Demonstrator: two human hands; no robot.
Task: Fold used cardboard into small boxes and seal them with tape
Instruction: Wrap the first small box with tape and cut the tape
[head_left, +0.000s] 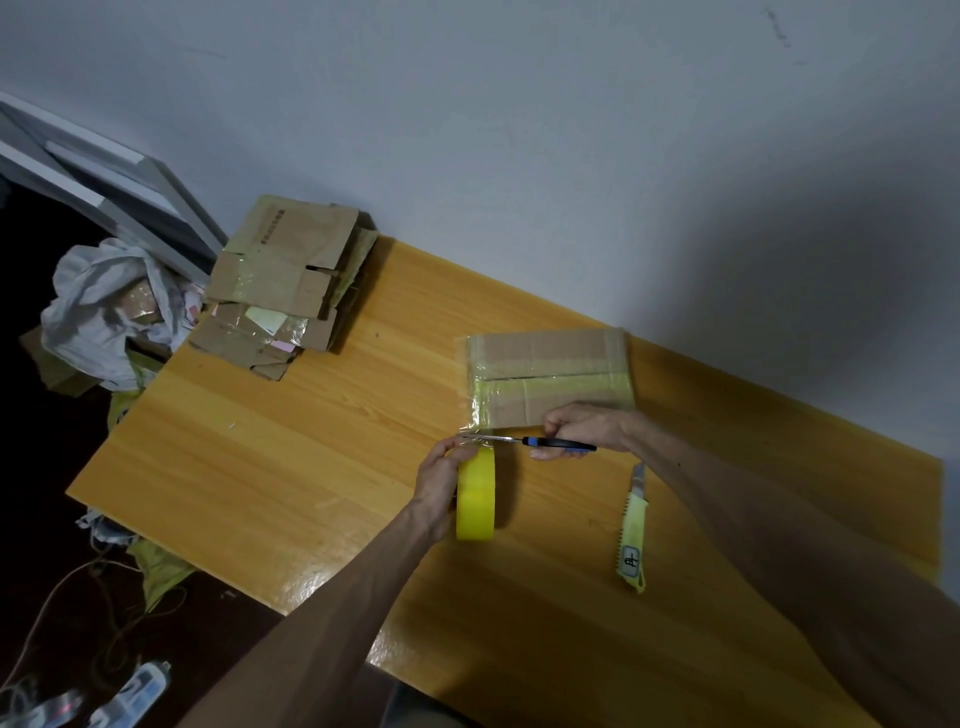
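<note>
Our left hand (441, 480) grips the yellow tape roll (475, 501), fingers curled over its upper rim. The roll stands on edge on the wooden table (260, 467). Our right hand (582, 428) grasps the scissors (545, 442) by their dark handles, with the thumb on the near side. The blades point left and lie level. Their tips meet the strip of tape (470, 423) that runs from the roll up to the cardboard box (550, 371). We cannot tell whether the blades are parted or closed.

The box lies flat on the table just beyond both hands, near the wall (519, 130). Its top flaps meet along a centre seam. Glossy tape covers the seam and the left end. The right hand touches or overlaps the near edge of the box.

A yellow utility knife (634, 535) lies on the table to the right of the roll, under the right forearm, blade end pointing away from us.

A stack of flattened cardboard (280, 286) occupies the far left corner of the table, well apart from the box. A white bag (98, 306) holding more cardboard sits off the table edge beside that stack. Cables (104, 597) lie on the dark floor at lower left.
</note>
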